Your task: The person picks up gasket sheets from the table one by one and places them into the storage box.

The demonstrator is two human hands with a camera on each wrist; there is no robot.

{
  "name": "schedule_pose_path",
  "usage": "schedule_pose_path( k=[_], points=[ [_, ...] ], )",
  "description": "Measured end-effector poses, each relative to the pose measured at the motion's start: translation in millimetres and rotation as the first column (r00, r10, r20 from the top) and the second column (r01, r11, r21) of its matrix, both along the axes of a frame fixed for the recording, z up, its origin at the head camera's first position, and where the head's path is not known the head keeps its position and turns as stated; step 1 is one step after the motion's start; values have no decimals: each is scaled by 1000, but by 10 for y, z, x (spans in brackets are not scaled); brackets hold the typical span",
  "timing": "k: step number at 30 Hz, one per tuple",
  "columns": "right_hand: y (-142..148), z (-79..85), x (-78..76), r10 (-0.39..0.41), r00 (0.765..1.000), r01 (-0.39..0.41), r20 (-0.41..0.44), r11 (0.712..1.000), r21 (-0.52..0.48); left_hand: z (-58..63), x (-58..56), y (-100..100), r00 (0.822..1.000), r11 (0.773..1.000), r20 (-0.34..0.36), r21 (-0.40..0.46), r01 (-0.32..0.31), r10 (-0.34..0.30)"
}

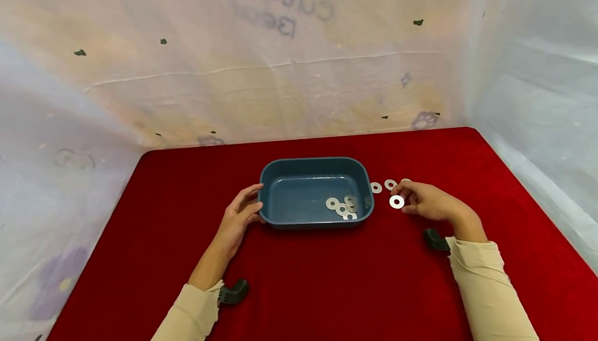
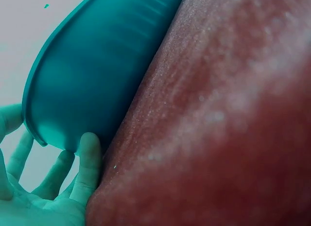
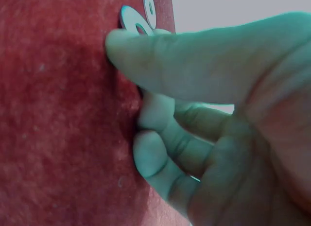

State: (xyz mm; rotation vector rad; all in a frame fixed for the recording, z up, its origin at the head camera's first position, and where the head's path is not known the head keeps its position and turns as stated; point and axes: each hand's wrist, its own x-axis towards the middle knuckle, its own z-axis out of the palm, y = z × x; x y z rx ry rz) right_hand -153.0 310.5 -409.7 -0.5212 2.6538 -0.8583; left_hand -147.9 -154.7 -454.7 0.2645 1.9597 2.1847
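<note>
A blue-grey rectangular tray [image 1: 299,224] sits on the red cloth, its long side facing me. Several flat metal washers [image 1: 332,204] lie in its right part, some overlapping. My left hand [image 1: 235,220] touches the tray's left end with spread fingers; in the left wrist view its fingers [image 2: 90,153] rest against the outer wall. Right of the tray, my right hand [image 1: 430,202] pinches a washer [image 1: 396,202] between thumb and fingers. Beyond it lie more washers [image 1: 390,185], one partly hidden by the hand. In the right wrist view the thumb [image 3: 160,60] covers part of a washer [image 3: 132,19].
The red-covered table [image 1: 336,284] has rounded back corners. Pale printed sheets [image 1: 299,97] hang behind it and at both sides. A dark curved device [image 1: 234,292] is on the left wrist, and a similar device [image 1: 435,240] on the right.
</note>
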Motion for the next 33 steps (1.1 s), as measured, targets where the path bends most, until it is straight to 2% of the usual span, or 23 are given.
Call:
schedule_pose_path(
  k=[7,12,19,25,33],
  points=[
    [8,8,-3,14,1000,-14,-24,1000,0,-13,14,6,1000,1000,-18,-9,-15,14],
    [34,8,10,-15,999,16,-35,1000,15,-6,-2,16,1000,1000,-25,-16,-5,4],
    [71,-38,-5,-6,999,6,-50,1000,-5,16,1,26,1000,1000,-7,-9,-9,9],
    [68,-36,-22,-28,999,29,-45,999,14,14,3,38,1000,1000,-10,-6,-10,10],
    [51,-10,-9,-20,999,20,-39,1000,6,17,-1,44,1000,1000,-21,2,-23,23]
  ],
)
